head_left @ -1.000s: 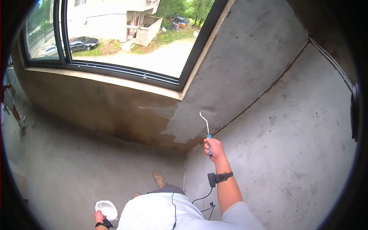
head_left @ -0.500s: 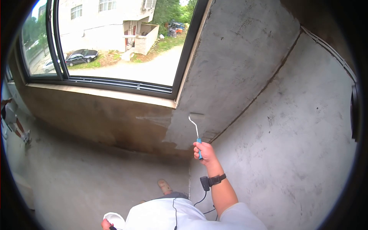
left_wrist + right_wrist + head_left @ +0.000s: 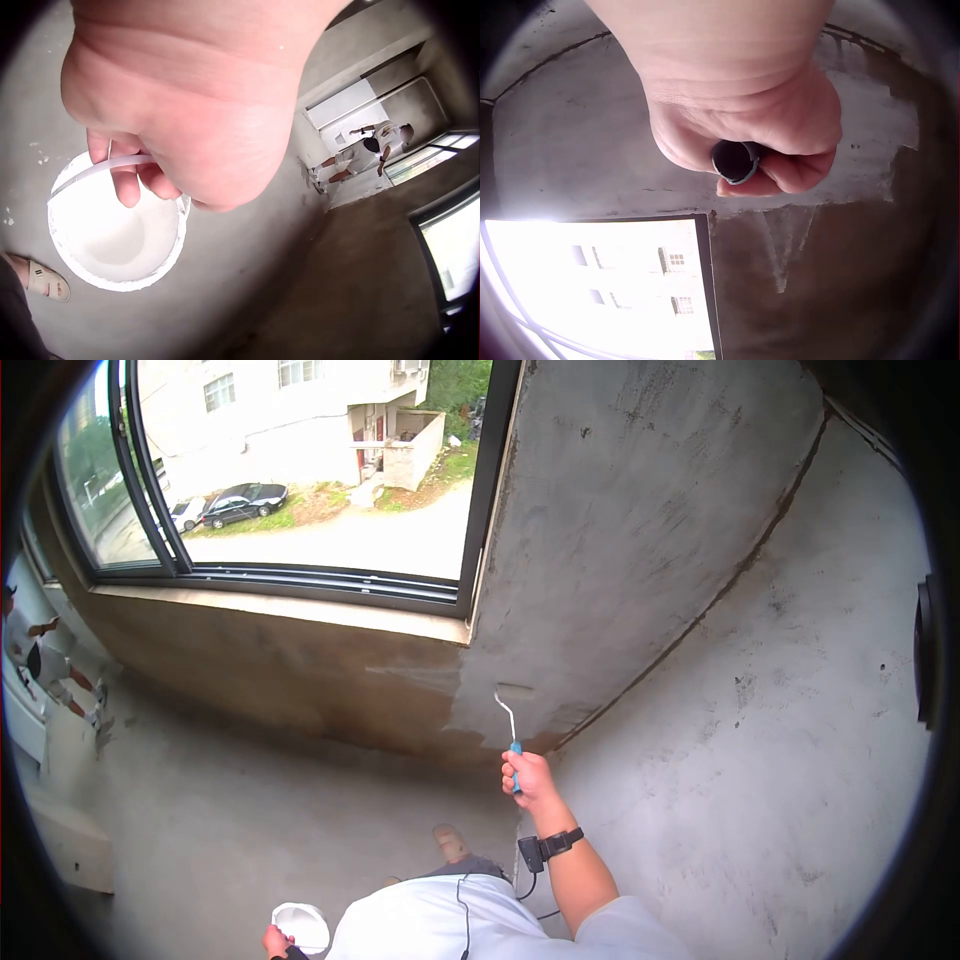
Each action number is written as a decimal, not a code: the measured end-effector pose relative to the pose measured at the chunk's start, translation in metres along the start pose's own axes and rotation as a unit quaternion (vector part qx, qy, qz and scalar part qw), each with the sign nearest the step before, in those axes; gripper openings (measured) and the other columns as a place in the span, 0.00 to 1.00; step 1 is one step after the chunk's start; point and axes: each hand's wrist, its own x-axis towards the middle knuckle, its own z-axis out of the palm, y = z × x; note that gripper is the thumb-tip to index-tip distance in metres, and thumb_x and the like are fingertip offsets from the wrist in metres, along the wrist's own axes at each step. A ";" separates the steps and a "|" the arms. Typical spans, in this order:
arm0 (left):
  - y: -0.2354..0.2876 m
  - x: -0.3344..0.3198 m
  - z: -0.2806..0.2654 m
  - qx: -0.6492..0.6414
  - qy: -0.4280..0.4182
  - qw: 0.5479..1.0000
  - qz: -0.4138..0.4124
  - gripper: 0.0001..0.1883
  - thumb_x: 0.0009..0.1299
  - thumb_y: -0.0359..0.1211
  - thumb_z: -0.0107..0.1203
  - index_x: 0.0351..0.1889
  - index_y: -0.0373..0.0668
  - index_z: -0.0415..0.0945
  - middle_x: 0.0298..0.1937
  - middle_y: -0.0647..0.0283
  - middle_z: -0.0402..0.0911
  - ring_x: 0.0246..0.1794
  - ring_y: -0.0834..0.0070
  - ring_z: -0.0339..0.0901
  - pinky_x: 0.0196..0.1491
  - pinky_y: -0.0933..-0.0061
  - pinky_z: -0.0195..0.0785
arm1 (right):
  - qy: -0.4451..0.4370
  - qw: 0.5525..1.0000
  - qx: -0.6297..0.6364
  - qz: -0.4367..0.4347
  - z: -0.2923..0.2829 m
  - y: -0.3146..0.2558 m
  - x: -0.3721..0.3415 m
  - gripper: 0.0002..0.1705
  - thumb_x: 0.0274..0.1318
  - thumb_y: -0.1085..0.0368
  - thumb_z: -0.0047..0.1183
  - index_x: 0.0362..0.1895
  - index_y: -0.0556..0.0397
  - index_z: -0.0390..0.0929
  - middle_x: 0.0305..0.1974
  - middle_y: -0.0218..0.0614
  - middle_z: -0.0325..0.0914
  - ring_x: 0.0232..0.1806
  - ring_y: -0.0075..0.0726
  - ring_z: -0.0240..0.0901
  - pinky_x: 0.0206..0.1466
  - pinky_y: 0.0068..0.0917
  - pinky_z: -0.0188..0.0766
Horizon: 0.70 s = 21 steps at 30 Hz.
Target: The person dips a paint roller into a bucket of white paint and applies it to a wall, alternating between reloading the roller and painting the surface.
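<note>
Gripping the roller (image 3: pixel 516 747) below its head (image 3: pixel 516 691), right fingers (image 3: pixel 508 771) curl; left fingers (image 3: pixel 125 186) hold a bucket (image 3: pixel 120 285)

The right arm (image 3: pixel 590 872) reaches out in front, and its wrist (image 3: pixel 720 52) looks nearly straight. The right hand (image 3: pixel 528 778) makes a fist around what it holds, with the thumb (image 3: pixel 512 758) up near the top. The left hand (image 3: pixel 275 940) hangs low, out at the side, well apart from the right one. Its fingers (image 3: pixel 127 186) bend into a hook, holding on.
</note>
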 end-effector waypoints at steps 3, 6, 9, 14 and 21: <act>-0.001 -0.009 -0.007 0.004 0.049 0.998 0.028 0.09 0.70 0.42 0.45 0.37 0.49 0.69 0.28 0.67 0.65 0.26 0.73 0.63 0.26 0.67 0.61 | 0.003 1.000 0.002 0.021 -0.010 0.005 0.013 0.09 0.71 0.61 0.48 0.42 0.54 0.72 0.23 0.28 0.70 0.16 0.24 0.63 0.21 0.25 0.60; -0.004 -0.021 -0.009 0.013 0.034 0.998 0.057 0.09 0.70 0.43 0.46 0.33 0.51 0.68 0.27 0.69 0.65 0.25 0.72 0.63 0.27 0.67 0.62 | 0.003 0.999 -0.010 0.039 -0.021 0.009 0.029 0.09 0.71 0.61 0.48 0.41 0.53 0.72 0.22 0.27 0.70 0.16 0.24 0.63 0.20 0.25 0.60; -0.010 -0.038 -0.016 0.005 0.046 0.998 0.050 0.09 0.70 0.43 0.46 0.33 0.51 0.67 0.26 0.69 0.65 0.25 0.72 0.62 0.27 0.67 0.62 | 0.001 0.998 -0.016 0.067 -0.033 0.014 0.044 0.09 0.71 0.61 0.48 0.40 0.52 0.72 0.22 0.26 0.70 0.17 0.23 0.64 0.20 0.25 0.59; 0.012 -0.057 -0.013 0.013 0.054 0.997 0.053 0.09 0.70 0.44 0.46 0.32 0.51 0.67 0.25 0.70 0.64 0.24 0.72 0.62 0.27 0.67 0.62 | 0.012 0.992 -0.029 0.120 -0.050 0.026 0.086 0.08 0.69 0.61 0.48 0.37 0.50 0.72 0.22 0.25 0.70 0.17 0.22 0.63 0.20 0.24 0.57; -0.009 -0.108 -0.029 -0.014 0.092 0.995 0.030 0.10 0.70 0.44 0.46 0.30 0.52 0.66 0.24 0.70 0.64 0.23 0.73 0.62 0.27 0.68 0.62 | 0.040 0.975 -0.080 0.205 -0.064 0.050 0.147 0.06 0.64 0.64 0.48 0.33 0.47 0.70 0.20 0.23 0.68 0.16 0.20 0.61 0.19 0.24 0.52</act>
